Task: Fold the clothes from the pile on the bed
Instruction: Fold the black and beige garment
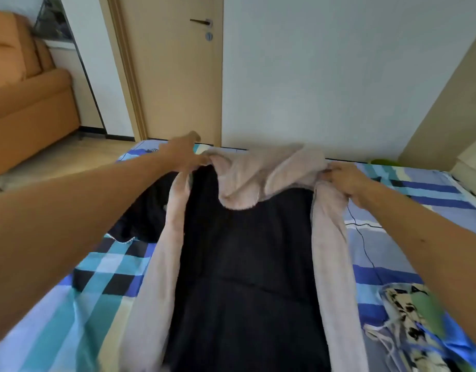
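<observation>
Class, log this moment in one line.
stage: not yet folded | left hand: grips shoulder of pale pink fleece hooded jacket | right hand: grips other shoulder | surface: blue checked bedsheet

A hooded jacket [245, 264] is spread along the bed [70, 318] at frame centre; a crumpled garment [148, 210] is laid at its left; a door [175, 76] is seen behind, a sofa [22, 103] at upper left.

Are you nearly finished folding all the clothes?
Not nearly. I can't see any folded pile yet. Right now the left grip and right grip hold the hooded jacket by its shoulders, spread flat on the bed, not yet folded. Left to do: the dark cloth beside it and the patterned garment near the right arm.
</observation>
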`<state>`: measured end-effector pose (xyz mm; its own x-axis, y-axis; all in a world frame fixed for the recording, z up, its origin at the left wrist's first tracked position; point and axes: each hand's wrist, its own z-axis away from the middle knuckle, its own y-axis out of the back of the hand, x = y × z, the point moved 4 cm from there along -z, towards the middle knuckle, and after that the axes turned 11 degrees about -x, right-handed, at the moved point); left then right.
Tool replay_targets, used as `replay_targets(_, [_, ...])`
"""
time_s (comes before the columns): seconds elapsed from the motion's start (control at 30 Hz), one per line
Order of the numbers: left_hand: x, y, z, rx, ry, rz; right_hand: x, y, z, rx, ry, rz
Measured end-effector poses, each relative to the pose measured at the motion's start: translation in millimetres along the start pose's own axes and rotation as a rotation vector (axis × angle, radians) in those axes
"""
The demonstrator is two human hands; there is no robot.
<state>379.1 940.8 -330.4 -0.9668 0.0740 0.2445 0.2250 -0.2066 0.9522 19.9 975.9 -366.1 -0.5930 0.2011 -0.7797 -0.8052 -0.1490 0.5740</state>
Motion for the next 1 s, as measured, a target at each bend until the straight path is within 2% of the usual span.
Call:
replay_targets(0.03, [0, 21, -20, 0.145, 0.075, -0.038, -13, 8, -8, 0.112, 0.041, -0.087])
replay_targets(0.07, [2, 24, -18, 0.237, 0.140, -0.078, -23, 7, -14, 0.155, 0.031, -0.109])
replay_targets(0.1, [10, 28, -20, 0.270, 0.134, -0.041, -29, 4, -16, 0.192, 0.036, -0.061])
replay_targets(0.2, [24, -36, -5, 0.117, -0.041, -0.044, -5, -47, -10, 0.148, 0.042, 0.188])
replay_targets(0.27, [14, -108, 18, -0.032, -0.130, -0.010, 35, -96, -1, 0.009, 0.042, 0.254])
replay_targets(0.33, [-8, -194, 45, -0.237, -0.149, 0.015, 89, -153, 22, -0.165, -0.069, 0.239])
replay_targets(0.37, [-20, -238, 62, -0.323, -0.123, 0.017, 117, -181, 43, -0.227, -0.135, 0.229])
replay_targets(0.43, [-48, -305, 91, -0.388, 0.003, 0.070, 168, -225, 81, -0.233, -0.219, 0.185])
replay_targets(0.53, [-89, -357, 126, -0.300, 0.303, 0.238, 229, -263, 133, -0.102, -0.369, 0.133])
replay_targets(0.63, [-113, -374, 149, -0.217, 0.498, 0.435, 261, -281, 178, 0.041, -0.541, 0.020])
replay_targets(0.73, [-121, -377, 151, -0.176, 0.483, 0.626, 274, -287, 195, 0.081, -0.621, -0.108])
replay_targets(0.9, [-110, -371, 144, -0.367, 0.295, 0.679, 272, -288, 183, 0.077, -0.620, -0.553])
replay_targets(1.0, [-103, -361, 148, -0.501, 0.249, 0.764, 272, -284, 175, 0.055, -0.659, -0.657])
